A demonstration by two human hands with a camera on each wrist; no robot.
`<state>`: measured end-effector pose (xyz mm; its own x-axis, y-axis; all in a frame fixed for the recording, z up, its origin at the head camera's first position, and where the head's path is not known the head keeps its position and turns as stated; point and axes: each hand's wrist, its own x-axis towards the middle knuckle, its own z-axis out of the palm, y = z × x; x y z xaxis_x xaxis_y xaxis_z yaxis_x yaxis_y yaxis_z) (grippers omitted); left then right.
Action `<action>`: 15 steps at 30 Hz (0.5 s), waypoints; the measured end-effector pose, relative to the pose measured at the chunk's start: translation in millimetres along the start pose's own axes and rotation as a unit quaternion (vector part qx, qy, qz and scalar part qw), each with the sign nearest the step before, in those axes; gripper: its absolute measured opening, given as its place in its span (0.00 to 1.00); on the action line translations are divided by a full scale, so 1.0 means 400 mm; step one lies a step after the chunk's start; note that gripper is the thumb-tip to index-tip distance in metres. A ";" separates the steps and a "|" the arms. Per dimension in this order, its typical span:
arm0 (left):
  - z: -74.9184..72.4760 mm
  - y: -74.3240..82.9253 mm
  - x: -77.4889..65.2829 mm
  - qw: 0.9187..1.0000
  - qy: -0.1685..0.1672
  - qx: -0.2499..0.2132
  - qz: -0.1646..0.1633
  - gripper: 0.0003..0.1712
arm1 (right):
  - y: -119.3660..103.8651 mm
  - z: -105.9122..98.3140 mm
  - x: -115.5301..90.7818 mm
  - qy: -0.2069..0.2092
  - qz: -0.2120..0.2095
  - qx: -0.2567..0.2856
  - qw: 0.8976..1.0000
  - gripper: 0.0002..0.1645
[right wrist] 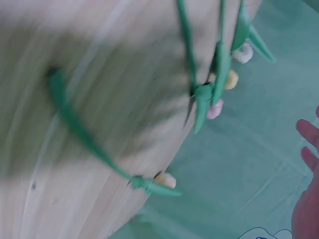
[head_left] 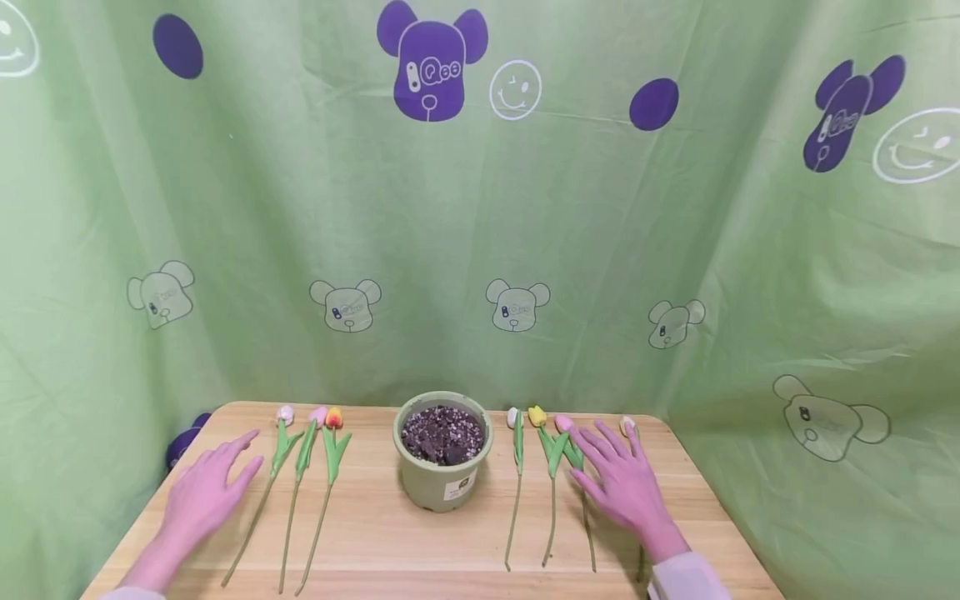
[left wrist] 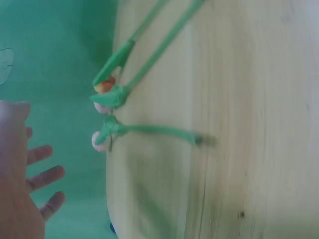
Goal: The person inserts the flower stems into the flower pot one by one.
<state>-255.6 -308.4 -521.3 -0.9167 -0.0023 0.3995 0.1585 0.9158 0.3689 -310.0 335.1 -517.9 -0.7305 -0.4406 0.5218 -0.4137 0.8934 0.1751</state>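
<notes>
My left hand (head_left: 204, 492) is held with fingers spread, left of three artificial tulips: a pale pink one (head_left: 284, 414), a pink one (head_left: 318, 416) and a red-orange one (head_left: 333, 417). My right hand (head_left: 621, 483), also spread and holding nothing, overlaps the stems of the right-hand tulips in the head view. Those include a white tulip (head_left: 513, 418), a yellow one (head_left: 537, 416), a pink one (head_left: 564, 423) and a whitish one (head_left: 628, 426), whose stem is partly hidden behind the hand. Between both groups stands a green flower pot (head_left: 435, 483) filled with dark soil (head_left: 442, 435).
The light wooden table (head_left: 375, 533) carries everything. Its far edge lies close to a green curtain (head_left: 435, 208) printed with bear heads and smiley faces, which also hangs along both sides. A white label (head_left: 460, 487) is stuck on the pot's front.
</notes>
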 end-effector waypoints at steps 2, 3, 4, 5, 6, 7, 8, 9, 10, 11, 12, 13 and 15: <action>-0.002 0.002 0.001 1.000 0.003 -0.029 -0.011 0.33 | -0.015 -0.005 0.009 -0.001 0.014 0.016 1.000 0.41; -0.003 0.003 0.000 0.999 0.002 -0.043 -0.016 0.33 | -0.023 -0.008 0.014 0.000 0.022 0.028 0.999 0.41; -0.003 0.004 -0.001 0.998 -0.003 -0.059 -0.021 0.33 | -0.032 -0.011 0.019 0.001 0.030 0.042 0.999 0.40; -0.004 0.004 -0.003 0.997 -0.007 -0.073 -0.028 0.33 | -0.040 -0.014 0.025 0.002 0.038 0.059 0.998 0.40; -0.004 0.004 -0.004 0.995 -0.011 -0.089 -0.035 0.32 | -0.049 -0.017 0.030 0.002 0.047 0.075 0.996 0.39; -0.004 0.005 -0.006 0.994 -0.015 -0.105 -0.042 0.32 | -0.059 -0.021 0.035 0.003 0.056 0.096 0.994 0.38; -0.005 0.005 -0.008 0.991 -0.018 -0.120 -0.050 0.32 | -0.069 -0.026 0.041 0.003 0.064 0.117 0.991 0.37; -0.005 0.005 -0.009 0.988 -0.022 -0.138 -0.059 0.31 | -0.078 -0.030 0.047 0.004 0.071 0.136 0.988 0.36; -0.005 0.004 -0.010 0.985 -0.027 -0.157 -0.066 0.31 | -0.087 -0.034 0.054 0.004 0.080 0.154 0.985 0.36; -0.005 0.003 -0.011 0.981 -0.032 -0.178 -0.074 0.30 | -0.096 -0.037 0.060 0.005 0.087 0.172 0.981 0.35; -0.006 0.002 -0.012 0.976 -0.038 -0.199 -0.083 0.30 | -0.105 -0.042 0.067 0.007 0.094 0.193 0.977 0.34; -0.006 -0.001 -0.012 0.971 -0.045 -0.215 -0.093 0.30 | -0.114 -0.044 0.075 0.010 0.100 0.213 0.972 0.33; -0.008 -0.008 -0.014 0.961 -0.064 -0.242 -0.119 0.32 | -0.130 -0.048 0.089 0.016 0.109 0.253 0.961 0.32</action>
<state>-250.0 -312.6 -522.1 -0.9807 -0.1104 0.1611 0.0633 0.6009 0.7968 -304.0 274.6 -492.5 -0.8160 -0.2379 0.5268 -0.4704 0.8030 -0.3660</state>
